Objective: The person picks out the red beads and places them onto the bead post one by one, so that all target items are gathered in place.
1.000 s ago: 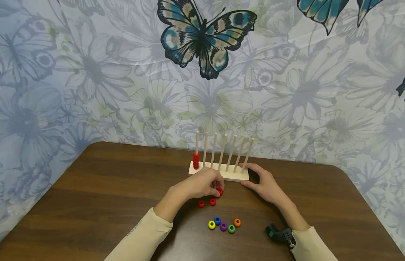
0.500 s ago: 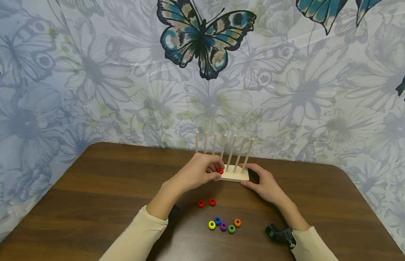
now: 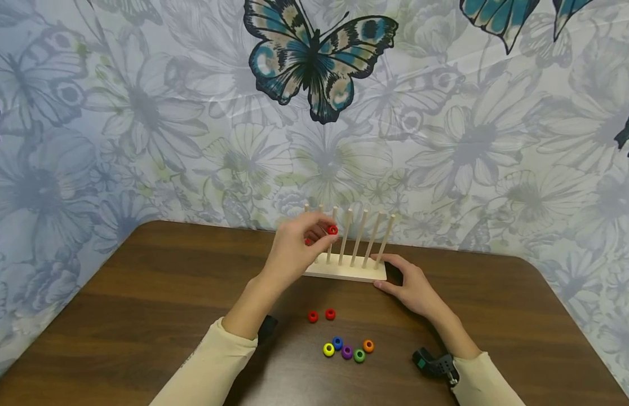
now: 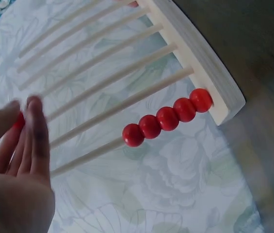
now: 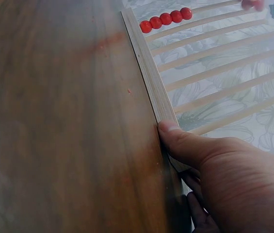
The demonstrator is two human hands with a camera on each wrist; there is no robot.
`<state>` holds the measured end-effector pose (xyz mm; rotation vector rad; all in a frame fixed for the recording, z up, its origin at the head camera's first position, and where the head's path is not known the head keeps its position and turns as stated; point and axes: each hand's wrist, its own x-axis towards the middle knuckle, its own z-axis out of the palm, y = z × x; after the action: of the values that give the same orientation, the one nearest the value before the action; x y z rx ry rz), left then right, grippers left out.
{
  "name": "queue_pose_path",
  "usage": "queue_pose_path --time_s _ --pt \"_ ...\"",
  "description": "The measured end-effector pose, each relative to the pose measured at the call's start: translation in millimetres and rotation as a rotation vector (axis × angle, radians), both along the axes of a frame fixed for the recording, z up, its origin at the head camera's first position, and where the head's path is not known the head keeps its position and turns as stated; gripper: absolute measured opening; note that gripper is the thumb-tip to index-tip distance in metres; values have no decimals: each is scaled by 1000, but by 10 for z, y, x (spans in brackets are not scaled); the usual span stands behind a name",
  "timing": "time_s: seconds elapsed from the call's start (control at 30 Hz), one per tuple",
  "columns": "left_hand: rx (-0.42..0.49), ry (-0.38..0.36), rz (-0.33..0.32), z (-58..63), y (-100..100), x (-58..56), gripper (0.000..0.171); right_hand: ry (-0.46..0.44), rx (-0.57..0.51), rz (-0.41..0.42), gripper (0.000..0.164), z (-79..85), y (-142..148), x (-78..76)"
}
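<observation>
My left hand [image 3: 293,242] pinches a red bead [image 3: 332,230] between thumb and fingers, up near the tops of the pegs. Below it stands a pale wooden peg rack [image 3: 345,273] with several upright pegs. In the left wrist view, a stack of several red beads [image 4: 167,119] fills the lower part of the end peg; the held bead is mostly hidden by the fingers there. My right hand [image 3: 413,286] grips the right end of the rack's base, its thumb [image 5: 173,133] along the front edge in the right wrist view.
Two loose red beads [image 3: 313,317] lie in front of the rack. Nearer are a yellow bead [image 3: 328,350], a blue bead [image 3: 337,343], a purple bead [image 3: 347,352], a green bead [image 3: 359,356] and an orange bead [image 3: 368,346]. A patterned cloth [image 3: 193,141] hangs behind the table.
My left hand has picked the red bead off the table and lifted it up and leftward to the peg tops. The right hand has stayed on the rack.
</observation>
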<state>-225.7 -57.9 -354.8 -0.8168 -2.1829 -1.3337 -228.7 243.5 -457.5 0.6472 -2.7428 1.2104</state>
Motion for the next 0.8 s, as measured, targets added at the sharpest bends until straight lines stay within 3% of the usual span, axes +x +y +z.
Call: queue_pose_path --time_s 0.13,0.33,0.57,0.8 --pt "129 84 83 46 -66 -6 20 4 3 8 57 9 -14 8" --pt "226 121 171 68 -141 -41 19 -9 4 1 57 14 1 18" --pt "240 107 207 47 -171 -85 18 -7 3 4 58 7 6 6" --pt "263 72 195 53 -190 -105 18 -19 1 5 58 18 14 7"
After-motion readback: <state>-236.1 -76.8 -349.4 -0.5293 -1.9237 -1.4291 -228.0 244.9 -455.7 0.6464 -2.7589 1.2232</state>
